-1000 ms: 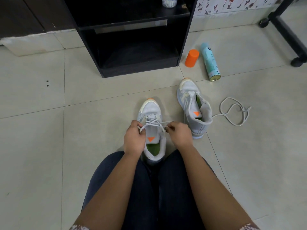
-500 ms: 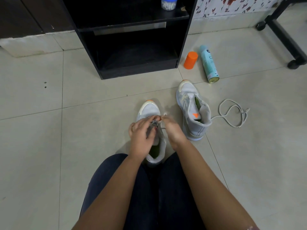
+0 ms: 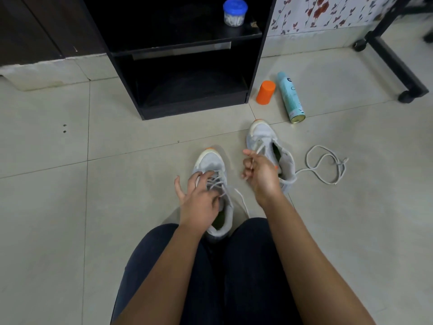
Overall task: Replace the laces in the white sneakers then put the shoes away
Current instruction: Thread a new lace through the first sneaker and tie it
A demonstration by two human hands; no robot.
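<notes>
— What are our hands doing?

— Our left hand (image 3: 199, 200) lies spread over the near shoe (image 3: 210, 163), fingers fairly straight, tips on the crossed laces (image 3: 219, 181). We judge it steadies the shoe and keeps the crossings flat.

— And the right?

— Our right hand (image 3: 260, 172) hangs raised between the two shoes, fingers curled in. We cannot tell whether it pinches anything. A strand on the far shoe (image 3: 262, 132) runs toward the fingertips, but the contact is hidden.

— Where does the near shoe sit?

— On the floor (image 3: 70, 207) between our knees, toe pointing away, within reach of both hands. One lace end (image 3: 242, 201) trails onto the tile at its right side, so we judge the bow is not yet tied.

— And the far shoe?

— Just beyond our right hand, toe toward the shelf (image 3: 187, 90), collar gaping. A loose lace (image 3: 328, 165) lies looped on the floor to its right, one end reaching the heel. We cannot say whether it is old or new.

— Further out?

— A can (image 3: 290, 97) lies on its side near the shelf corner, with an orange cap (image 3: 265, 92) upright just beside it. A jar (image 3: 235, 12) stands on the upper board. The lower bay looks like a likely home for the shoes.
</notes>
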